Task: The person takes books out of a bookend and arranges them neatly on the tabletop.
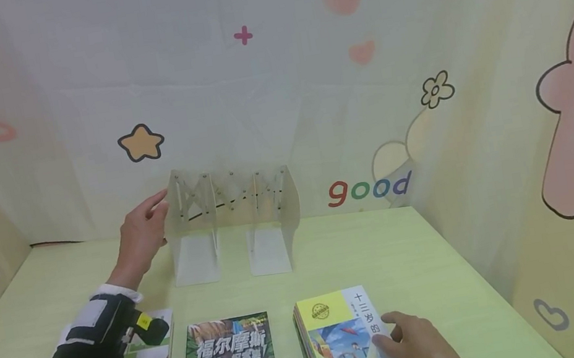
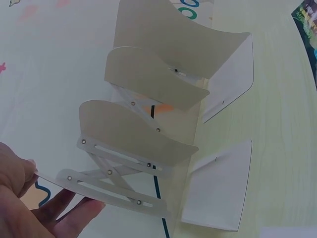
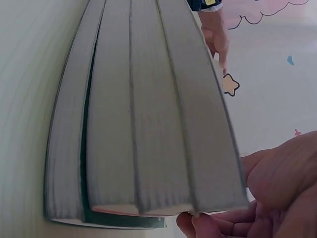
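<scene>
Head view cuts off right hand (image 1: 423,345) at the wrist, fingers resting flat on book stack (image 1: 340,339), spines pointing away; left hand (image 1: 143,233), fingers loosely extended, touches left end of upright expandable bookend (image 1: 233,212), stretched left-right

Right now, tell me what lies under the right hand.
The right hand rests on the top book of a stack of books on the table. The lower covers are hidden.
</scene>
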A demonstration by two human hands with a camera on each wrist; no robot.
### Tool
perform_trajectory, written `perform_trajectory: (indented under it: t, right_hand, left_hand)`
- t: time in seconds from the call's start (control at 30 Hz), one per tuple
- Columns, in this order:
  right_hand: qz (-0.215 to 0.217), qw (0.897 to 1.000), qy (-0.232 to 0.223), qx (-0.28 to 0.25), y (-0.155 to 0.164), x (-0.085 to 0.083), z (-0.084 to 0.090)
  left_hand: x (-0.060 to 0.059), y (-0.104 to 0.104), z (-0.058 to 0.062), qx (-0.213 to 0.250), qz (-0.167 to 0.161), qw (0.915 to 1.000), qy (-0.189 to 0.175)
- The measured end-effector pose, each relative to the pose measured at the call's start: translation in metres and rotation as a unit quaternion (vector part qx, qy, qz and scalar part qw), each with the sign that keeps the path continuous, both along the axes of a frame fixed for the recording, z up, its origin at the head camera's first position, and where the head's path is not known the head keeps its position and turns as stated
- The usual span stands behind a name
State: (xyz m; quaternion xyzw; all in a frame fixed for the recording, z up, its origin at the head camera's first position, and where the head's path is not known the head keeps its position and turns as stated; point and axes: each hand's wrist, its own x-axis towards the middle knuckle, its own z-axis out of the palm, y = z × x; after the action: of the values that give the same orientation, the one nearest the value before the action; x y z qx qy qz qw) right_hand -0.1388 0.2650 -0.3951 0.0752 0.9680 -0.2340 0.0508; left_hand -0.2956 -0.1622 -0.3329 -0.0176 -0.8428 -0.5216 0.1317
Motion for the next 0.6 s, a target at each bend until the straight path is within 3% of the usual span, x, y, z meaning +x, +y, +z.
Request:
perform_trajectory:
  t: [0.33,0.6]
  right_hand:
    - [0.002,1.000,0.008,0.006,0.0010,0.0007,0.0007]
    - [0.001,1.000,-0.003,0.021,0.0024,-0.0008,0.0046]
  left_hand:
    - [-0.0006,0.0019,0.0016,-0.036,0.019,0.9992,0.000]
    - [0.0019,-0.0057,0.0038,-0.036,-0.025,0.9990,-0.007]
